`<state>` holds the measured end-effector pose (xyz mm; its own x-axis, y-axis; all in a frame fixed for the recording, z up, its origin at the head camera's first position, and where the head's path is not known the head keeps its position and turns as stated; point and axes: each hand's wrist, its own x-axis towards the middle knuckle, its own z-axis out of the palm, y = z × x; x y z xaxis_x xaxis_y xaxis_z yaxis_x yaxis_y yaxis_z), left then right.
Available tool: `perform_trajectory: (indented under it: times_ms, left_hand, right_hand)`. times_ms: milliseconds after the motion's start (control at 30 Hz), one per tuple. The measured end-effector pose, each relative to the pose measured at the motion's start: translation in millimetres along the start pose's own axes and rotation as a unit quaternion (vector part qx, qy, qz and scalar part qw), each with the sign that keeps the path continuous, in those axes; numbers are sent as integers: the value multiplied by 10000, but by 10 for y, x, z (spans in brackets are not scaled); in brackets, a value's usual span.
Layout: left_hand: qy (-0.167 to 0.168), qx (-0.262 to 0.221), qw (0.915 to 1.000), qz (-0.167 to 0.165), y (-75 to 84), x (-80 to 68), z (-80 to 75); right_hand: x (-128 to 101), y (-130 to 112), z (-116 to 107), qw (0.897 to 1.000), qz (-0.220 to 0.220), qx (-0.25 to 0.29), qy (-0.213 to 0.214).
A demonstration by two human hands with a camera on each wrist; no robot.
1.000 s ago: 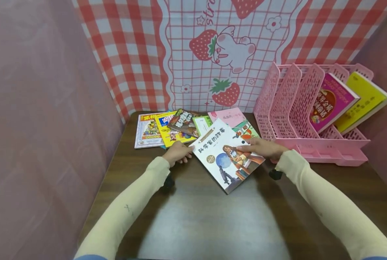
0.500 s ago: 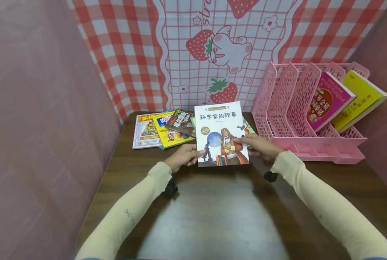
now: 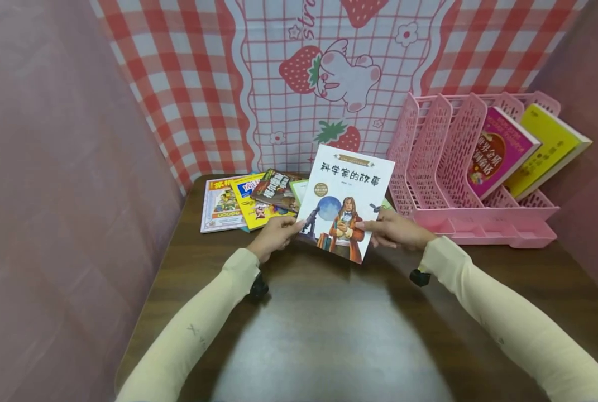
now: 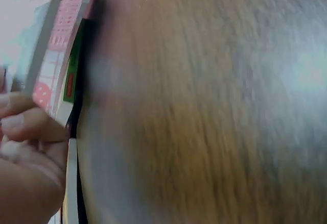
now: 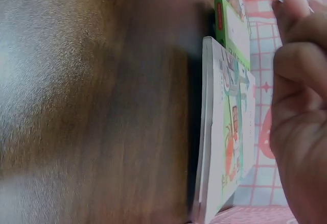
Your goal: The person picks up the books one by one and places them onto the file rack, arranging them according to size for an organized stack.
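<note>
A white book [image 3: 346, 184] with a long-haired figure and a blue globe on its cover is held up above the table, tilted clockwise. At its lower left edge my left hand [image 3: 276, 237] grips it, thumb on the cover. My right hand [image 3: 399, 228] pinches the right edge, with the thumb across the front and the fingers behind. Curled fingers of the left hand [image 4: 33, 157] show in the left wrist view. In the right wrist view the right hand [image 5: 304, 101] is above a pink-and-green book [image 5: 225, 137] lying on the table.
Behind the held book lie a pale-covered book [image 3: 223, 206], a yellow one [image 3: 256, 212] and a dark one [image 3: 276, 190], overlapping. A pink file rack [image 3: 431, 151] stands at the right, holding a magenta book [image 3: 502, 151] and a yellow-green book [image 3: 545, 148].
The white book has been lifted from its slanted position, turned upright and then tilted slightly clockwise. The left hand has shifted from its upper left corner to its lower left edge.
</note>
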<state>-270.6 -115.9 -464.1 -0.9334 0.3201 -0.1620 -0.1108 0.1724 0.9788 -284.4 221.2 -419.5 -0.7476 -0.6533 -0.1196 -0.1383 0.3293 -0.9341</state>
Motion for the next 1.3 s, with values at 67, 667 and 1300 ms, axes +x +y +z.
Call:
perform_trajectory:
  times_ms: [67, 667, 1300]
  left_hand:
    - [-35, 120, 9999, -77, -21, 1, -19]
    - [210, 543, 9974, -433, -83, 79, 182]
    - [-120, 711, 9968, -353, 26, 258, 629]
  right_hand:
    - [-3, -30, -13, 9996, -38, -147, 233]
    - [-206, -133, -84, 9739, 229, -873, 2085]
    - [-458, -130, -295, 9139, -448, -1647, 3683]
